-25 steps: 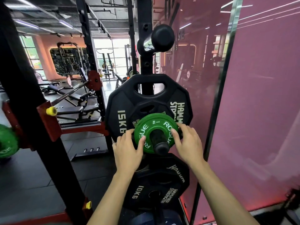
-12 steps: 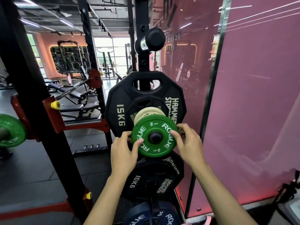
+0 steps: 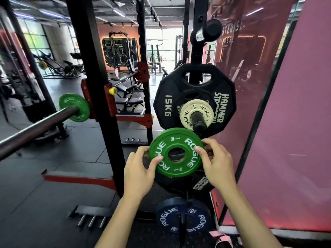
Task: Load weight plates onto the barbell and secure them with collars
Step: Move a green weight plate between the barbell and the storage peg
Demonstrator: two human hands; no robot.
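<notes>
In front of the plate rack: a person holds a green plate (image 3: 176, 152) clear of the storage peg (image 3: 198, 120), its centre hole open to view.
Left hand: the left hand (image 3: 138, 171) grips the plate's left edge, thumb pressed on the face, fingers curled behind the rim.
Right hand: the right hand (image 3: 215, 164) pinches the right edge, thumb on the face, fingers bent behind.
Plate: marked ROGUE and 1 KG, tilted slightly, just below the peg and in front of a black plate lower on the rack.
Peg: it carries a cream plate (image 3: 195, 115) in front of a black 15 KG plate (image 3: 166, 104).
Barbell: the barbell (image 3: 38, 128) sits in the rack at left, well apart from the hands, with another green disc (image 3: 74, 107) on its sleeve.
Below: a blue plate (image 3: 182, 218) stands on edge near the floor.
</notes>
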